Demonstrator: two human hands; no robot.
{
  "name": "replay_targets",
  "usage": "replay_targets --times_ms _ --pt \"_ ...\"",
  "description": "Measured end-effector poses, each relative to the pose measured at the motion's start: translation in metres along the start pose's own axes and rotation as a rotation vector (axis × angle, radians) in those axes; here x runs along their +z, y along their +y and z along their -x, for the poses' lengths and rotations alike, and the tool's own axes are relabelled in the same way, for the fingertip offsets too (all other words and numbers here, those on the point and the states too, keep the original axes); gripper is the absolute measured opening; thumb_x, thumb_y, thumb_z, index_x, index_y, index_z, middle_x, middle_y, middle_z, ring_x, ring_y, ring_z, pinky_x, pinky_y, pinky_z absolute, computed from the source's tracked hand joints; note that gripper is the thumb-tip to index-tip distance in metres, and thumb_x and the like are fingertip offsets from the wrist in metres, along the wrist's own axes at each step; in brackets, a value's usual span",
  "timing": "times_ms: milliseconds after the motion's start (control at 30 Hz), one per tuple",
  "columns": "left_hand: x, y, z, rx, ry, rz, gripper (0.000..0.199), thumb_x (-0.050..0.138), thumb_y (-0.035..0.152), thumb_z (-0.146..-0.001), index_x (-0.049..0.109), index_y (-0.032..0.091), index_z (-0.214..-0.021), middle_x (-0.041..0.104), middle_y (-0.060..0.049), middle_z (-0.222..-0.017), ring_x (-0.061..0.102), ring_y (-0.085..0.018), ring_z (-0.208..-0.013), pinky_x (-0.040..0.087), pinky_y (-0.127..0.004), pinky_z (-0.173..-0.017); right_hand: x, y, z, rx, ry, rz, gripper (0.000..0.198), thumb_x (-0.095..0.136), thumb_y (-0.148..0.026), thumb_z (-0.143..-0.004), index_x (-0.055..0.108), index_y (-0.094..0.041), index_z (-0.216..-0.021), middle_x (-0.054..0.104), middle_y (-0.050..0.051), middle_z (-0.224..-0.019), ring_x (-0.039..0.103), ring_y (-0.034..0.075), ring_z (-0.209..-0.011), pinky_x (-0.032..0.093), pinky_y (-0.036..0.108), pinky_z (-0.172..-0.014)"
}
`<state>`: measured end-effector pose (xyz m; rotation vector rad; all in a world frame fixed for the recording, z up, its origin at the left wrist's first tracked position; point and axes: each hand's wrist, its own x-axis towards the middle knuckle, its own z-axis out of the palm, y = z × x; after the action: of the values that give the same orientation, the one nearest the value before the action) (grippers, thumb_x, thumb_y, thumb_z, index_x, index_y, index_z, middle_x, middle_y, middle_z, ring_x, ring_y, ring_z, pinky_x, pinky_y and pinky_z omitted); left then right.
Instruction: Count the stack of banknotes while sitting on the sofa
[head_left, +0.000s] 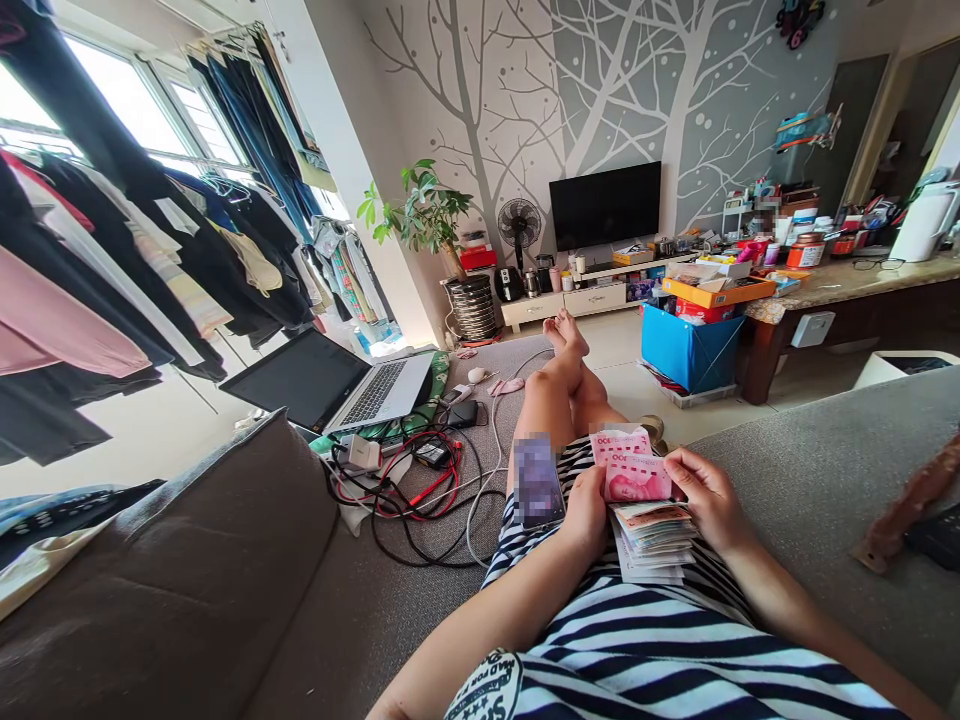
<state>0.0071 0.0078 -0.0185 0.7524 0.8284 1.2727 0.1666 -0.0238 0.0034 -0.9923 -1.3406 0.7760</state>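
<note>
— What's over on the left from where you're standing?

— A laptop (pixel 382 390), lid up, on a green cloth (pixel 436 385) along the left edge of the sofa (pixel 420 620). Nearer us, a white charger block (pixel 361 455) and a tangle of cables (pixel 442 488) lie on the seat.

— And on the person's lap?

— A flat purple slab (pixel 538 482), partly blurred, rests at the left edge of the lap, over the striped cloth (pixel 645 640). I can't make out what it is.

— Then the hands?

— The left hand (pixel 587 508) is closed on the left side of some pink banknotes (pixel 637 480), held up above the middle of the lap. One is in front, with more pink showing behind its far edge. I can't count them.

— Where's the rest of the money?

— A loose stack of notes (pixel 654 540) sits just below, edges unevenly fanned. Whether any fingers touch it, I can't tell.

— And the right?

— The right hand (pixel 709 490) pinches the front note's right edge, fingers narrow.

— So which step is this?

— Going through notes singly, I'd judge. The next move calls for a light thumb, parting the front note without knocking that stack.
</note>
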Motion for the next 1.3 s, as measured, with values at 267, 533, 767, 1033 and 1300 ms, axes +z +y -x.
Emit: replay_targets --times_ms 267,533,767,1033,1300 --pt "-0.001 0.000 0.000 -0.016 0.000 -0.035 0.027 0.070 0.046 -0.071 0.059 0.022 -0.065 0.063 -0.001 -0.063 0.062 -0.025 -0.072 0.050 -0.037 -0.072 0.000 0.004 0.000 0.014 -0.002 -0.065 0.051 0.062 -0.067 -0.090 0.054 -0.022 -0.065 0.045 -0.003 -0.060 0.039 0.015 -0.056 0.033 0.028 -0.053" --pt "-0.004 -0.004 -0.003 -0.012 0.013 -0.040 0.024 0.070 0.045 -0.072 0.063 0.022 -0.068 0.067 -0.003 -0.067 0.063 -0.026 -0.077 0.049 -0.037 -0.076 -0.002 0.008 0.000 0.025 -0.018 -0.070 0.046 0.064 -0.064 -0.091 0.061 -0.022 -0.072 0.046 -0.004 -0.061 0.041 0.015 -0.057 0.033 0.027 -0.054" --pt "-0.002 -0.002 -0.001 -0.003 -0.020 -0.036 0.023 0.069 0.044 -0.070 0.065 0.022 -0.069 0.071 -0.004 -0.073 0.065 -0.028 -0.083 0.050 -0.037 -0.080 -0.001 0.008 0.001 0.024 -0.010 -0.082 0.040 0.065 -0.059 -0.091 0.063 -0.022 -0.075 0.048 -0.004 -0.061 0.043 0.015 -0.056 0.034 0.027 -0.053" --pt "0.007 0.010 0.006 0.022 -0.096 0.014 0.015 0.066 0.035 -0.067 0.068 0.021 -0.069 0.074 -0.006 -0.072 0.068 -0.031 -0.088 0.052 -0.039 -0.081 -0.002 0.007 0.001 0.002 -0.013 -0.048 0.039 0.062 -0.057 -0.093 0.061 -0.022 -0.073 0.046 -0.004 -0.063 0.042 0.016 -0.058 0.034 0.027 -0.054" --pt "0.009 0.014 0.009 0.037 -0.072 0.005 0.014 0.067 0.034 -0.065 0.070 0.020 -0.066 0.073 -0.005 -0.069 0.068 -0.028 -0.083 0.052 -0.036 -0.078 -0.001 0.006 0.001 0.004 -0.011 -0.063 0.043 0.062 -0.060 -0.092 0.059 -0.023 -0.071 0.045 -0.003 -0.061 0.040 0.016 -0.058 0.033 0.027 -0.054"
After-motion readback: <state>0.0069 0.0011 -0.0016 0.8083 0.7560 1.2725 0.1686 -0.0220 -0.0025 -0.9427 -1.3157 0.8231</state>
